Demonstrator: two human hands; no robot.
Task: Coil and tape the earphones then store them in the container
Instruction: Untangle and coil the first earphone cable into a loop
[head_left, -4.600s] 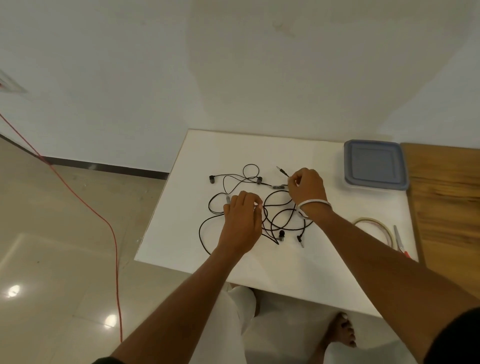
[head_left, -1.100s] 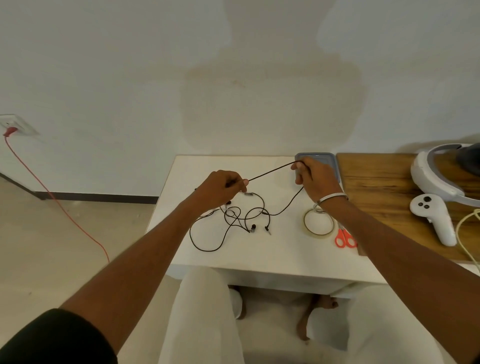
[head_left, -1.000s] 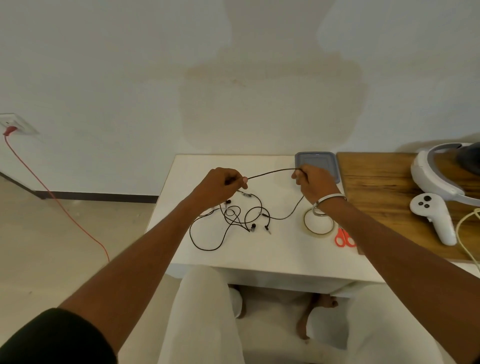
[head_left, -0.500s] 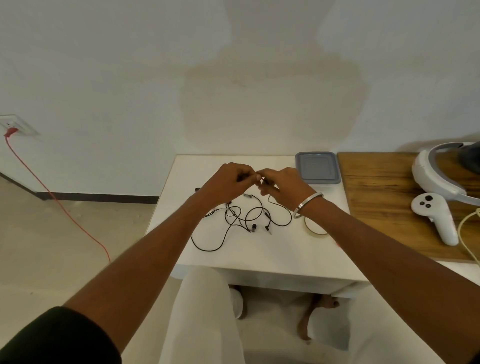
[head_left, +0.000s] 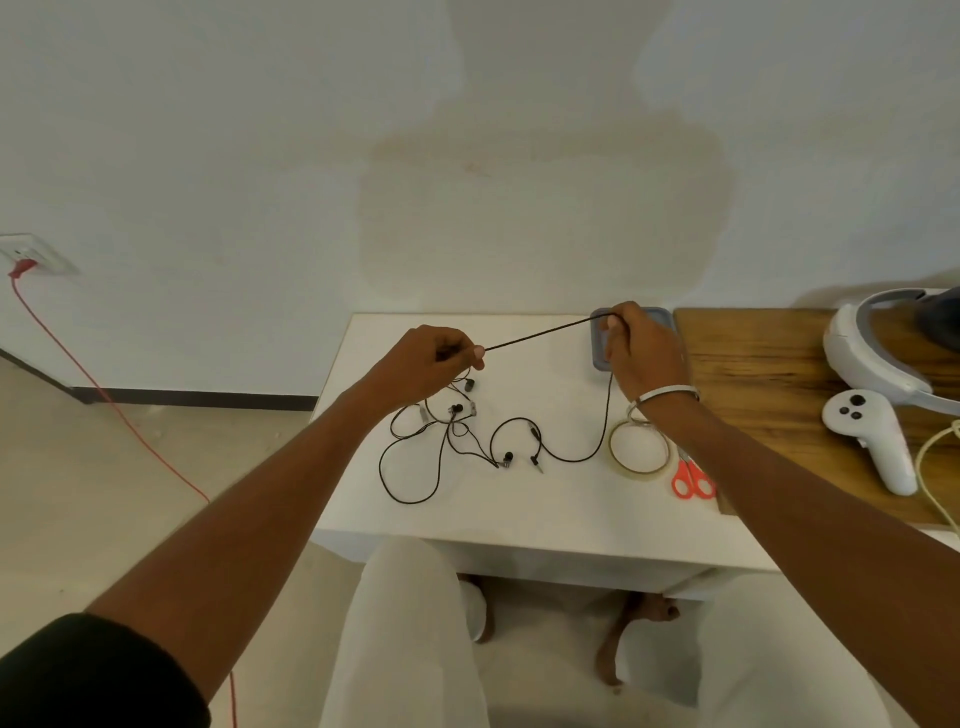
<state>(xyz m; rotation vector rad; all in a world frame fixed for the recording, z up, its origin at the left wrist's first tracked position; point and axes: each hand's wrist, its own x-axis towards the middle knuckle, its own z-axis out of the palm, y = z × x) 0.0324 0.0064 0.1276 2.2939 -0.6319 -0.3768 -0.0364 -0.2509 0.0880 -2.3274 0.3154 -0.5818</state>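
Black earphone cables (head_left: 457, 447) lie tangled on the white table (head_left: 519, 509). My left hand (head_left: 431, 361) pinches one cable above the tangle. My right hand (head_left: 641, 353) pinches the same cable farther right, so a taut stretch (head_left: 540, 335) runs between both hands above the table. From my right hand the cable hangs down and curves back to the table. The grey-lidded container (head_left: 600, 348) sits at the table's far right, mostly hidden behind my right hand. A roll of clear tape (head_left: 640, 451) lies below my right wrist.
Orange-handled scissors (head_left: 691, 480) lie right of the tape at the table's edge. A wooden surface (head_left: 779, 395) on the right holds a white headset (head_left: 883, 353), a white controller (head_left: 872, 441) and a pale cord. A red cable (head_left: 104, 395) runs from a wall socket.
Half a second ago both hands met over the tangle. They have since drawn apart, my right hand moving right toward the container, pulling a length of cable taut.
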